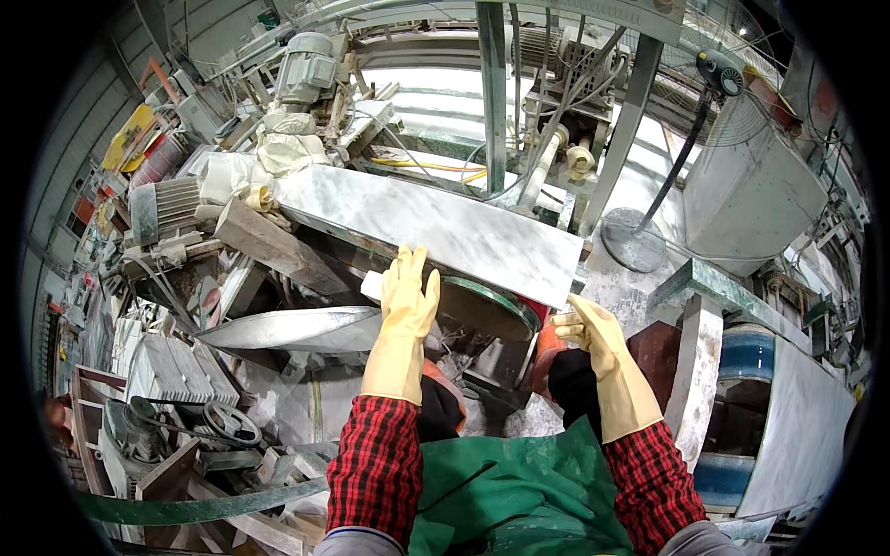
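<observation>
A long white-grey marble slab (436, 227) lies tilted across a stone-working machine, running from upper left to lower right. My left hand (409, 290), in a yellow rubber glove, rests flat with fingers apart against the slab's near edge at its middle. My right hand (586, 326), also gloved in yellow, curls its fingers under the slab's near right corner. Red plaid sleeves and a green apron (519, 491) show at the bottom. Under the slab sits a round green-rimmed wheel (491, 310).
An electric motor (306, 67) stands at the back left. A pedestal fan (732, 88) rises at the right with its base (635, 239) on a wet bench. More stone slabs (797, 435) lean at the right. A metal guard (292, 329) and handwheel (227, 423) lie at left.
</observation>
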The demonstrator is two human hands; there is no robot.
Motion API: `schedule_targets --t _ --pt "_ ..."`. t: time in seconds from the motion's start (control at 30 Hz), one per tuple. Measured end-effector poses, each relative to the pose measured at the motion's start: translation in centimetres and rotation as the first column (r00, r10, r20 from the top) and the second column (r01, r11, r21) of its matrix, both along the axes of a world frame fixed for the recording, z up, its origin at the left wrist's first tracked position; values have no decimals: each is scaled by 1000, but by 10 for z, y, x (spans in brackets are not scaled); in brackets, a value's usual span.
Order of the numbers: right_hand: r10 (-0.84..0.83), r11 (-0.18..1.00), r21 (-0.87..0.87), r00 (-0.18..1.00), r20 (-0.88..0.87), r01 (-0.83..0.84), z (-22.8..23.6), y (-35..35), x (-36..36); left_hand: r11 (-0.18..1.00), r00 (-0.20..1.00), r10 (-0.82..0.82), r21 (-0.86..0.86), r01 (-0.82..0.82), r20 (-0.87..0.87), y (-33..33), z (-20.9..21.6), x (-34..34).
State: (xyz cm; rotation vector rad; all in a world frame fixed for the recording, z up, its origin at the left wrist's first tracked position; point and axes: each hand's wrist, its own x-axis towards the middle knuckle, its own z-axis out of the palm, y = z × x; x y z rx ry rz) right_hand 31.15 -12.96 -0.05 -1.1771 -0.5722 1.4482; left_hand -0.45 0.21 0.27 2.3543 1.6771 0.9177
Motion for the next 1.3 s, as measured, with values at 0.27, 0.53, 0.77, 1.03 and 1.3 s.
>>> schedule_targets --t 0.27,0.53,0.77,1.03,1.3 --pt "-11 999 -44 998 64 14 12 -1 -4 997 1000 10 78 -9 -12 1 -3 0" --pt "9 1000 -23 997 72 -7 10 -1 -3 1000 1000 5 -30 -5 13 -1 3 2" --pt "6 1000 7 999 49 -6 11 -1 -3 1000 1000 -2 -31 2 2 0 4 2" --pt "1 1000 -4 998 61 -1 11 0 -5 1000 1000 2 -13 -2 11 0 -1 0" --pt "6 999 -39 997 82 -2 10 1 -4 1000 1000 -9 -20 10 17 -2 4 1"
